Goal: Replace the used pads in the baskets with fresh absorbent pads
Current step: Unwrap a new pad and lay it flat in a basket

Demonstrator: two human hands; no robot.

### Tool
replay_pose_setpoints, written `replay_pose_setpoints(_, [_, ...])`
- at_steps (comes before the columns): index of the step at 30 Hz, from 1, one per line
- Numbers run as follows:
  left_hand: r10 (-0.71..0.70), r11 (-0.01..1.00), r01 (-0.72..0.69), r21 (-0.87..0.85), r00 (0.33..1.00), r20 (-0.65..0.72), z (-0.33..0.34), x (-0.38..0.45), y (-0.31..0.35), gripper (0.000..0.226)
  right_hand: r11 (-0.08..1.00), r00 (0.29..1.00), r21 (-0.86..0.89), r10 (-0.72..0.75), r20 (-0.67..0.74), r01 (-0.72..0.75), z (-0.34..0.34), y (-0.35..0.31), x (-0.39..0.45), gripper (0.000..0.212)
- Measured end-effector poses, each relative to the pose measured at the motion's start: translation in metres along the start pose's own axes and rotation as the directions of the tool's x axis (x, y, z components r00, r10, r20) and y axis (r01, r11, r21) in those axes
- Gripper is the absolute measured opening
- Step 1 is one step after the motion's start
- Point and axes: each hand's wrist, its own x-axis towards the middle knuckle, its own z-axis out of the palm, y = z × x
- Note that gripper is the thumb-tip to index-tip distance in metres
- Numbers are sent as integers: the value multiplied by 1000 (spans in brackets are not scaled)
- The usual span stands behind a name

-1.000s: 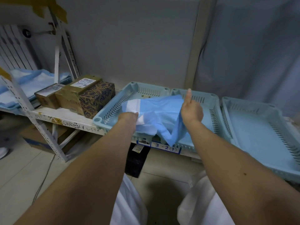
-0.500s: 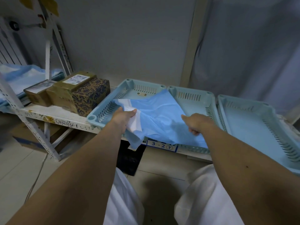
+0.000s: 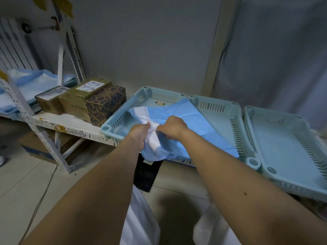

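Unfolding pad (image 3: pixel 178 124) over left basket (image 3: pixel 123 119); left hand (image 3: pixel 139 137) and right hand (image 3: pixel 172 127) both pinch its bunched white edge. Next, probably: spread flat inside.

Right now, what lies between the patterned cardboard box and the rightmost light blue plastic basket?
In the head view, two more light blue plastic baskets, with a blue absorbent pad draped over them.

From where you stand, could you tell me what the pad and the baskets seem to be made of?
The pad looks like thin, crinkly plastic film, blue and faintly shiny, with a soft white layer, probably absorbent. The baskets look like moulded pale-blue plastic, smooth, with slotted walls.
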Motion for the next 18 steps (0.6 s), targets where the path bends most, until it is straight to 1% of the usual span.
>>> replay_pose_setpoints(3, [-7, 999, 7, -48, 1000, 10, 3, 1, -4, 31, 1000, 998, -8, 21, -52, -21, -1, 2, 1, 16])
replay_pose_setpoints(4, [-17, 998, 18, -58, 1000, 15, 5, -1, -3, 33, 999, 997, 38, 39, -63, -37, -2, 3, 2, 13])
replay_pose_setpoints(7, [-26, 995, 28, -97, 999, 19, 7, -1, -3, 36, 946, 993, 310, 112, -25, -99, -5, 12, 10, 13])
replay_pose_setpoints(9, [-37, 994, 39, -102, 999, 23, 9, -3, -2, 36, 922, 993, 373, 114, -12, -101, -7, 15, 8, 12])
replay_pose_setpoints(11, [-38, 993, 43, -111, 998, 45, 11, -7, 0, 34, 934, 995, 350, 94, -43, -74, -7, 15, 5, 24])
replay_pose_setpoints(12, [-46, 993, 51, -110, 998, 50, 12, -9, 1, 33, 946, 994, 317, 87, -65, -62, -8, 15, 3, 26])
replay_pose_setpoints(15, [-42, 996, 45, -75, 998, 36, 13, -12, 1, 35, 967, 992, 252, 76, -101, -49, -8, 12, 4, 14])
replay_pose_setpoints(18, [-38, 998, 39, -53, 999, 28, 11, -13, 2, 37, 963, 992, 264, 81, -94, -54, -8, 12, 4, 17])
